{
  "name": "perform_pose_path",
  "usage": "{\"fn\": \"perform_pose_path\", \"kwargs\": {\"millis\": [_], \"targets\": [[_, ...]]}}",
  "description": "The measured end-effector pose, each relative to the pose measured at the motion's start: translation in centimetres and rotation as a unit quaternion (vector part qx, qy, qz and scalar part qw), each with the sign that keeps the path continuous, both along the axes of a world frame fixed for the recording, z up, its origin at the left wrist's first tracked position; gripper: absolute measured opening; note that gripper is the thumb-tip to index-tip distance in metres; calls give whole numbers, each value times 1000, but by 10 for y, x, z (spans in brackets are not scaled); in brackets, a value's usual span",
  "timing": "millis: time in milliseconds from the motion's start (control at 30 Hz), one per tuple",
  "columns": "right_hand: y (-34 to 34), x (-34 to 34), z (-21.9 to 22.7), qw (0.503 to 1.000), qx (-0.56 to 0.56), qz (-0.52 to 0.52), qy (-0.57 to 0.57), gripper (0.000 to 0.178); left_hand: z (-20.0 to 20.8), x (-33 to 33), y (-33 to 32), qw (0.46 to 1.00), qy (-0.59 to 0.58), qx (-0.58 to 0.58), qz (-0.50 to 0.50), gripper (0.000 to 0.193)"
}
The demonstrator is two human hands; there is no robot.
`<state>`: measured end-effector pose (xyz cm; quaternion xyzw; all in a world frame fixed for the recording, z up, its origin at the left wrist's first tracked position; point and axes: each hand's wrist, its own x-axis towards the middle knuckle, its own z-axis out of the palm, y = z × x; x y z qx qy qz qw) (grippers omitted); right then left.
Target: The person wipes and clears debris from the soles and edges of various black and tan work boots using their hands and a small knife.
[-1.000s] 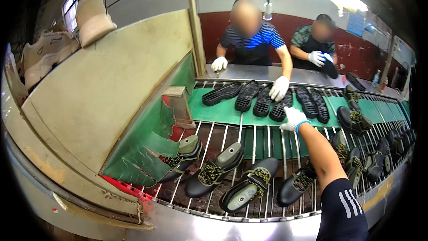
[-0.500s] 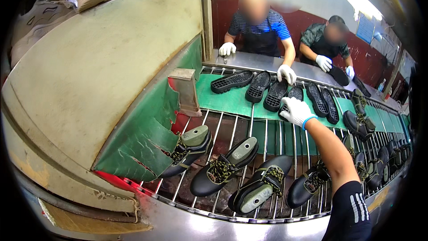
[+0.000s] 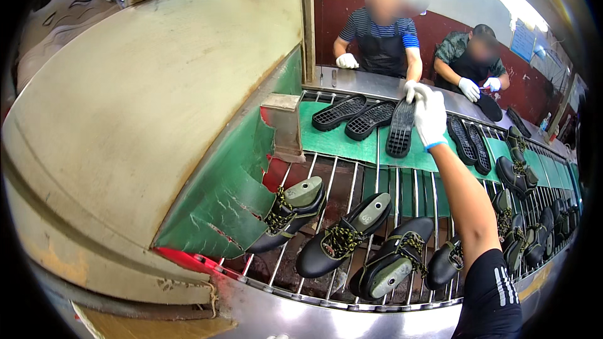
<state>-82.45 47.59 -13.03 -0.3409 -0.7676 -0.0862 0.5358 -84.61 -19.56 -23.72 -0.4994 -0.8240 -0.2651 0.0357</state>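
My right hand (image 3: 431, 120), in a white glove with a blue cuff, reaches across the roller line over the green strip (image 3: 326, 141). Its fingers look drawn together, right beside a black shoe sole (image 3: 400, 132); whether they grip a sole is hidden by the glove. At that sole's far end, a co-worker's gloved hand (image 3: 411, 90) nearly meets my fingertips. Two more soles lie to the left, the nearer one a ridged black sole (image 3: 369, 120). Another pair, including a black sole (image 3: 461, 140), lies right of my wrist. Only a white sliver, possibly my left hand (image 3: 277, 337), shows at the lower edge.
Black laced shoes (image 3: 342, 235) on lasts rest along the metal rollers below my arm. A large cream machine housing (image 3: 151, 88) with a torn green flap (image 3: 213, 207) fills the left. Across the line, a second co-worker handles a dark sole (image 3: 488, 108) at the metal bench.
My right hand has moved farther up the strip, beside the co-worker's hand. One sole formerly under my fingers no longer shows. The second sole from the left has turned. The view has shifted slightly.
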Motion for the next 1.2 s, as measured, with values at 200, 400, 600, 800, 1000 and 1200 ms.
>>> {"fn": "perform_pose_path", "kwargs": {"millis": [200,400,600,800,1000,1200], "targets": [[-43,-132,14,977,13,25,-209,22,-24,-7,-15,998,50,-37,-33,50],[-38,-217,-97,919,-156,20,-363,34,-8,-17,-8,998,34,-61,-10,48],[-7,-225,-118,914,-178,-46,-362,23,-3,-25,-3,998,29,-55,-1,48],[-28,-165,-58,955,-225,101,-165,26,-13,-20,-5,999,35,-28,3,48],[-102,-38,74,870,-345,336,110,27,-13,-16,-9,1000,-2,2,-15,51],[-362,103,140,894,59,291,-335,9,-8,-19,-13,982,-152,109,-38,50]]}}
